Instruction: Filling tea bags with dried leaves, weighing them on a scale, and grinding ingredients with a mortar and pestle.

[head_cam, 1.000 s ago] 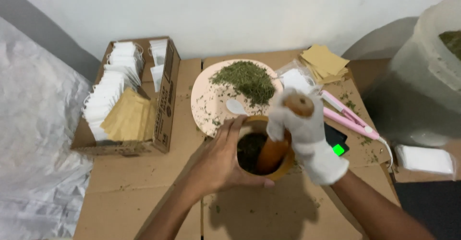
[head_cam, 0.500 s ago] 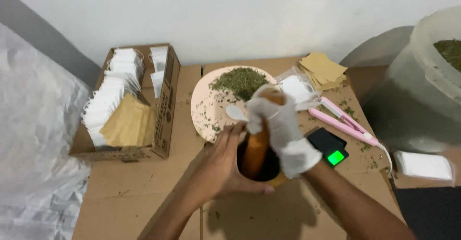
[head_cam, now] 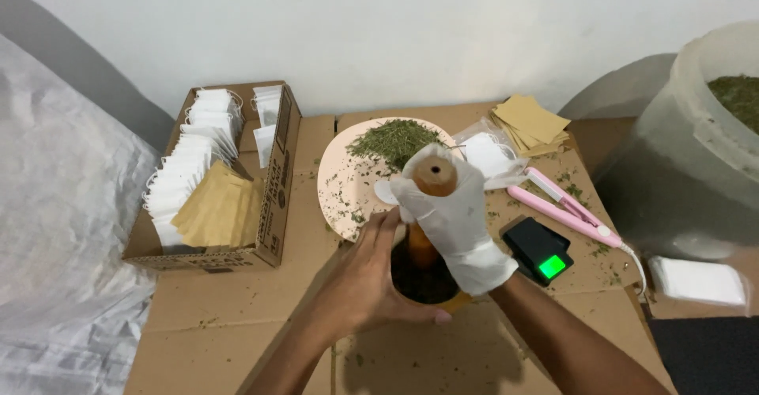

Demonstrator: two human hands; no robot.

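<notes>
Pestle (head_cam: 427, 205) upright in my gloved right hand (head_cam: 455, 217), inside the mortar (head_cam: 427, 284) my bare left hand (head_cam: 371, 280) grips, near the plate (head_cam: 340, 197).

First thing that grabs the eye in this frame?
The right hand, in a white glove, at centre, gripping a wooden pestle upright in a dark-filled mortar that the bare left hand steadies. Behind them sits a pale plate heaped with green dried herb, and at left a cardboard box packed with white sachets.
</notes>
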